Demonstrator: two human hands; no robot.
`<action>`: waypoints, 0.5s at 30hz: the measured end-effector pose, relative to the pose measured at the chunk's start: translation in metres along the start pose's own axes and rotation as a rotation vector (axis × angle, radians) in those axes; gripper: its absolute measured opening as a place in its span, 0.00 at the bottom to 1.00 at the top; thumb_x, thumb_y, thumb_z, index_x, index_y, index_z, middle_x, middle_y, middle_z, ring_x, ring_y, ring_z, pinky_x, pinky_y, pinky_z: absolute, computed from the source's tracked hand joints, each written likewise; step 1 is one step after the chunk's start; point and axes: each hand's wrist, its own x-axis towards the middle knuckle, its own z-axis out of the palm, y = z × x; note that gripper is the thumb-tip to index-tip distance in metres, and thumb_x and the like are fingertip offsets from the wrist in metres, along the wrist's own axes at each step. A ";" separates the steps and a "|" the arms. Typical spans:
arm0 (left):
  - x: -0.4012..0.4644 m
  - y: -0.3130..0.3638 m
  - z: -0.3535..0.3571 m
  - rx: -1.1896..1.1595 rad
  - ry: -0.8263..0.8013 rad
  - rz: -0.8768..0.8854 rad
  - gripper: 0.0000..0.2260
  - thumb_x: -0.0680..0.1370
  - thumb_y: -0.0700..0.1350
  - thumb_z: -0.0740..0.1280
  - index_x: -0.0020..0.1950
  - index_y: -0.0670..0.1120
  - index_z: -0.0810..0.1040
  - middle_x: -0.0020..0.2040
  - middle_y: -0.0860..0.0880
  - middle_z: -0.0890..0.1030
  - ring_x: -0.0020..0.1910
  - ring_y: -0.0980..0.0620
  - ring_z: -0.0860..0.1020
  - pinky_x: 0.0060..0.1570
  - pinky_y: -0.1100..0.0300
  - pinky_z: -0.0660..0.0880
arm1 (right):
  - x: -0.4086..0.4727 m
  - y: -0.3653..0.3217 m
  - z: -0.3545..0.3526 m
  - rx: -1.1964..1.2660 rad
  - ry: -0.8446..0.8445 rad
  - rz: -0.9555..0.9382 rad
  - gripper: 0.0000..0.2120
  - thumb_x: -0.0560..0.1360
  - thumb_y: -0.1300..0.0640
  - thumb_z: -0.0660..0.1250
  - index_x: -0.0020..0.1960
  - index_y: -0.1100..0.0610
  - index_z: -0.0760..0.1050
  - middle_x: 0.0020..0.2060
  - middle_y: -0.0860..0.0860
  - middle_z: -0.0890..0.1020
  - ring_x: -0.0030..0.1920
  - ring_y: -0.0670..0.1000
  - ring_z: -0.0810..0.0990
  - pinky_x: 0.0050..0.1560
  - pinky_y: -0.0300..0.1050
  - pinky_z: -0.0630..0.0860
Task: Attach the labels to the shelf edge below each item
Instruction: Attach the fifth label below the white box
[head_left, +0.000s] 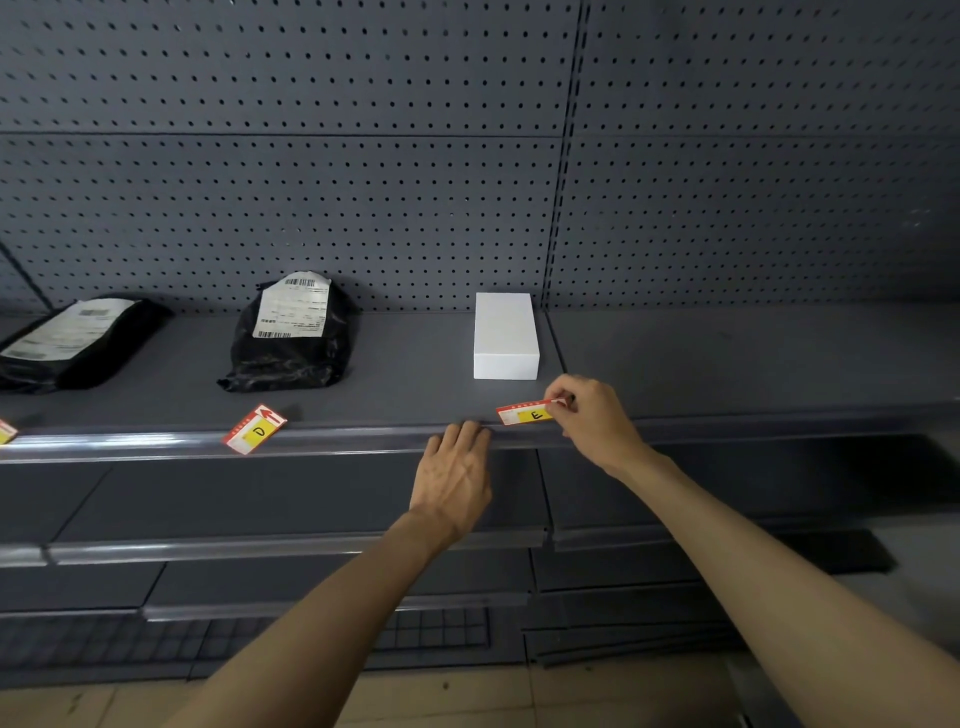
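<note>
Fingertips of the right hand (587, 415) pinched the right end of the label marked E (527, 413), holding it at the shelf edge (363, 441) right of centre in the frame, just below the white box (505, 335). Beside it, the left hand (454, 467) lay flat with its fingers together on the edge strip, gripping nothing. Seating this label looked like the step in hand; next, its lower edge would probably need tucking into the strip and pressing along. Left of centre, the label marked D (254, 429) lay loose and askew on the shelf below a black parcel (293, 332), not yet attached. Another black parcel (72, 340) sat at far left. Grey shelving and a perforated back panel (311, 156) filled the surroundings.
</note>
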 end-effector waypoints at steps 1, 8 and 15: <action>0.001 0.000 -0.001 -0.004 -0.003 -0.002 0.21 0.75 0.43 0.62 0.69 0.44 0.69 0.65 0.46 0.72 0.62 0.45 0.71 0.66 0.51 0.69 | 0.000 0.000 0.000 -0.001 0.001 0.001 0.01 0.77 0.62 0.67 0.47 0.59 0.77 0.43 0.51 0.80 0.40 0.46 0.77 0.38 0.34 0.73; 0.008 0.000 -0.004 -0.048 0.002 -0.039 0.20 0.75 0.43 0.61 0.67 0.47 0.71 0.62 0.48 0.73 0.59 0.47 0.71 0.63 0.52 0.70 | 0.000 0.001 0.001 -0.008 0.002 -0.001 0.01 0.76 0.62 0.67 0.47 0.58 0.77 0.43 0.51 0.80 0.37 0.43 0.76 0.37 0.34 0.73; 0.009 -0.001 -0.009 -0.039 -0.016 -0.026 0.20 0.75 0.44 0.59 0.68 0.47 0.70 0.62 0.48 0.73 0.59 0.48 0.70 0.63 0.53 0.69 | 0.007 -0.001 0.000 -0.037 -0.021 -0.043 0.02 0.76 0.63 0.66 0.45 0.58 0.77 0.41 0.50 0.78 0.36 0.44 0.75 0.38 0.41 0.75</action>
